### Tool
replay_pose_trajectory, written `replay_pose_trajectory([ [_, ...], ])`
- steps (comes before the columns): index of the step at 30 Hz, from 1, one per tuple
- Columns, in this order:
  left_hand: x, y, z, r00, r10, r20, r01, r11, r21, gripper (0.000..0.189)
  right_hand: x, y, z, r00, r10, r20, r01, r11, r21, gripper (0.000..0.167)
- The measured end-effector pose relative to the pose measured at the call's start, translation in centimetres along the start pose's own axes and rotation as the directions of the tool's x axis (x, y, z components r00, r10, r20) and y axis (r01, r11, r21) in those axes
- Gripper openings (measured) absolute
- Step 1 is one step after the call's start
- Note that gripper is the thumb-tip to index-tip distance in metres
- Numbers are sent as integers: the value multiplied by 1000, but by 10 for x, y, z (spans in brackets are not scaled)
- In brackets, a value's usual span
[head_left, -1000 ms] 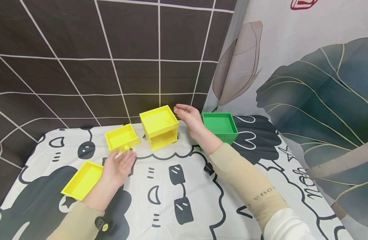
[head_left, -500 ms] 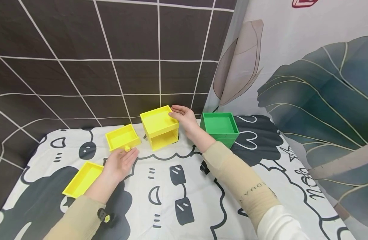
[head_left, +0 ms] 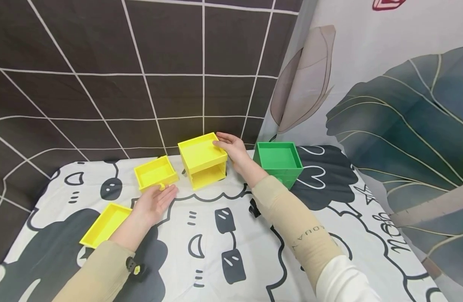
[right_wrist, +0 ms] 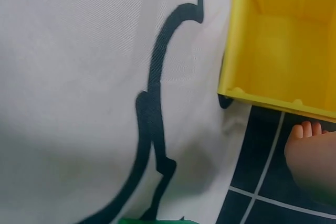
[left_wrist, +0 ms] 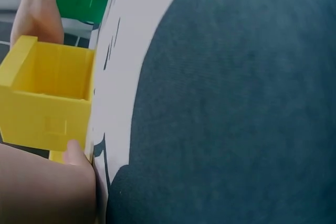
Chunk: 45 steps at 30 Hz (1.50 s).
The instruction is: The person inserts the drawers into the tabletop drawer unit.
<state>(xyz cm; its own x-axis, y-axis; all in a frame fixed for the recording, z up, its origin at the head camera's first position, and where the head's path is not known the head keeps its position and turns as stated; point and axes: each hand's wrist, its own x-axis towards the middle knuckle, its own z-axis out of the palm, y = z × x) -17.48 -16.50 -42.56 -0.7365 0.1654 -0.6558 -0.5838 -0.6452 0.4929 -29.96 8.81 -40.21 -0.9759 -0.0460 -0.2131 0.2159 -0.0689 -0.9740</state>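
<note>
A yellow box (head_left: 203, 161) with a shallow tray top and an open front stands near the back of the cloth. My right hand (head_left: 233, 152) is at its right side, thumb over the top edge and fingers along the outside; no firm grip shows. In the right wrist view the fingertips (right_wrist: 310, 128) lie close to the box wall. My left hand (head_left: 154, 205), palm up with fingers loosely extended, is at the front of a small yellow drawer (head_left: 154, 172), by its round knob (head_left: 162, 186). A second yellow drawer (head_left: 106, 224) lies left of the left forearm.
A green box (head_left: 278, 161) with a tray top stands right of the right hand. All stand on a black-and-white printed cloth (head_left: 201, 268). A dark gridded backdrop (head_left: 171, 96) rises right behind the yellow box.
My right hand has moved left and inward, from beside the yellow box to its right edge. My left hand has shifted slightly toward the small drawer's knob. The boxes stay where they were.
</note>
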Motion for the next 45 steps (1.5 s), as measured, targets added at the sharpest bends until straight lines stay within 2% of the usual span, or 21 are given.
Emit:
replay_pose_trajectory([
  [9,1,-1,3,1000,-3,-18,2,1000,-3,58,-3,4,1,998,47,40,-51,993,111,46],
  [17,0,-1,4,1000,-8,-11,8,1000,-18,59,-5,6,2,999,19,29,-23,989,148,46],
  [24,2,1,3,1000,-16,-4,16,999,-47,62,-11,7,3,999,-42,-27,45,994,103,48],
  [31,6,3,3,1000,-24,-9,23,995,-93,63,-18,10,3,995,-53,-81,56,998,38,47],
  [39,5,7,3,999,-50,-12,48,987,-156,60,-27,14,2,993,-73,-94,74,997,6,49],
  [45,1,8,7,998,-57,-13,54,983,-177,54,-31,17,0,991,-114,-70,115,993,10,51],
])
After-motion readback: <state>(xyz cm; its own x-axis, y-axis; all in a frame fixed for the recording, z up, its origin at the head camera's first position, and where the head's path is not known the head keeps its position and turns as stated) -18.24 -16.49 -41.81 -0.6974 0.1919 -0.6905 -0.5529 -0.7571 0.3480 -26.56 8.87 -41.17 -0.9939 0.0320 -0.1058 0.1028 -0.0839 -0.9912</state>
